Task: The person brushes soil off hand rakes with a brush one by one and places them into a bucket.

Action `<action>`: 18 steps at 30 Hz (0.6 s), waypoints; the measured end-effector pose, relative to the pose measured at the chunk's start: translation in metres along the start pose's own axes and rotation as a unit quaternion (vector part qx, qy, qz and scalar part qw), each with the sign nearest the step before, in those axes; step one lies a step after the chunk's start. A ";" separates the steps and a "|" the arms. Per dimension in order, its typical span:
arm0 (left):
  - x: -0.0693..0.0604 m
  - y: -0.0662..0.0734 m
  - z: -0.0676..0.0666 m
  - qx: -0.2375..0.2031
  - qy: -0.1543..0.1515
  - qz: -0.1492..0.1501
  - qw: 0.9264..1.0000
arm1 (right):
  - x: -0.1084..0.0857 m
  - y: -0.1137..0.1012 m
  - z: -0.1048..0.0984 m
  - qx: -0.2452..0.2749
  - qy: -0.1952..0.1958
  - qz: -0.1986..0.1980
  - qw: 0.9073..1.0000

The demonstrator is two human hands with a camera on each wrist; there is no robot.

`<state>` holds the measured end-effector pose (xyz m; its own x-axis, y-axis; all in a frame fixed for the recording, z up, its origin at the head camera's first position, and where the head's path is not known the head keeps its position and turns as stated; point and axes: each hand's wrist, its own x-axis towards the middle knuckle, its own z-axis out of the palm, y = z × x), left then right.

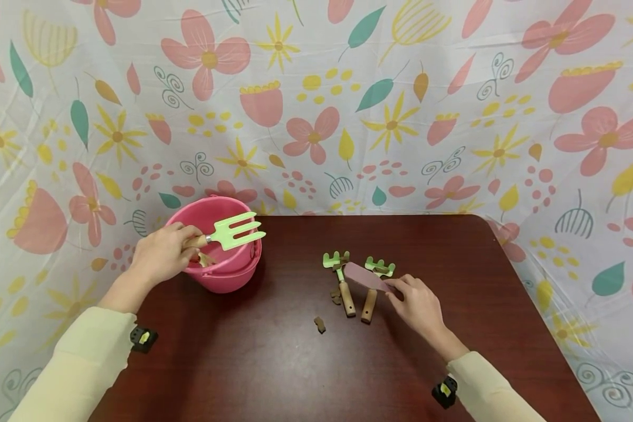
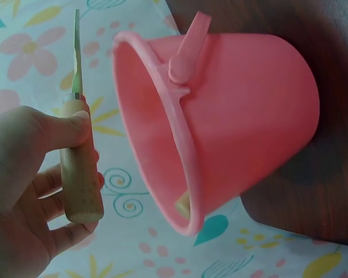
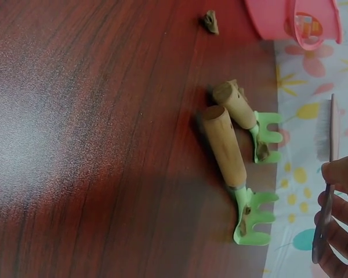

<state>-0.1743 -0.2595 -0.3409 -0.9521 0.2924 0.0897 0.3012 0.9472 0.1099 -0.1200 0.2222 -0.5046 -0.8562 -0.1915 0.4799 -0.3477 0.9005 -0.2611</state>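
Note:
My left hand grips the wooden handle of a green fork above the rim of a pink bucket. Something light-coloured lies inside the bucket. In my right hand is a pink brush, pinched by its handle, with pale bristles showing in the right wrist view. Under and beside the brush, two small green rakes with wooden handles, one at left and one at right, lie on the table with brown bits on their heads.
A brown piece lies on the dark wooden table nearer me, and more bits lie beside the left rake. A floral cloth hangs behind the table's back edge and at both sides.

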 end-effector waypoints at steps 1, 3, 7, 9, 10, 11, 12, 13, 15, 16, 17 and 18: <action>0.000 -0.001 -0.001 0.001 -0.003 -0.001 1.000 | 0.000 0.000 0.000 0.000 -0.001 0.000 1.000; 0.001 -0.004 -0.001 0.004 -0.006 -0.006 1.000 | -0.001 0.000 -0.001 0.003 -0.002 0.000 1.000; 0.002 -0.012 -0.001 0.008 -0.009 -0.021 1.000 | -0.003 -0.001 -0.001 0.006 -0.004 0.000 1.000; 0.003 -0.017 0.000 0.009 -0.011 -0.029 0.999 | -0.003 0.000 -0.001 0.006 -0.004 0.000 1.000; 0.004 -0.020 0.000 0.011 -0.012 -0.032 0.999 | -0.003 0.000 -0.001 0.006 -0.004 0.000 1.000; 0.004 -0.022 0.000 0.011 -0.015 -0.035 0.999 | -0.004 0.000 -0.001 0.006 -0.004 0.000 1.000; 0.005 -0.024 0.000 0.012 -0.017 -0.037 0.999 | -0.004 0.000 -0.001 0.006 -0.003 -0.001 1.000; 0.005 -0.027 0.001 0.014 -0.019 -0.040 0.999 | -0.004 0.001 -0.001 0.007 -0.003 0.000 1.000; 0.007 -0.031 0.001 0.019 -0.026 -0.045 0.998 | -0.005 0.001 0.000 0.007 -0.002 -0.001 1.000; 0.007 -0.032 0.001 0.020 -0.032 -0.051 0.998 | -0.005 0.001 0.000 0.007 -0.002 -0.001 1.000; 0.008 -0.033 0.001 0.021 -0.039 -0.056 0.997 | -0.005 0.001 0.000 0.007 -0.002 -0.001 1.000; 0.009 -0.034 0.001 0.022 -0.044 -0.062 0.997 | -0.005 0.002 0.000 0.008 -0.003 -0.001 1.000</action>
<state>-0.1929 -0.2888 -0.3448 -0.9834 0.1812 -0.0101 0.1800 0.9810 0.0719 -0.1160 0.2247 -0.5075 -0.8576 -0.1946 0.4760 -0.3546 0.8942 -0.2732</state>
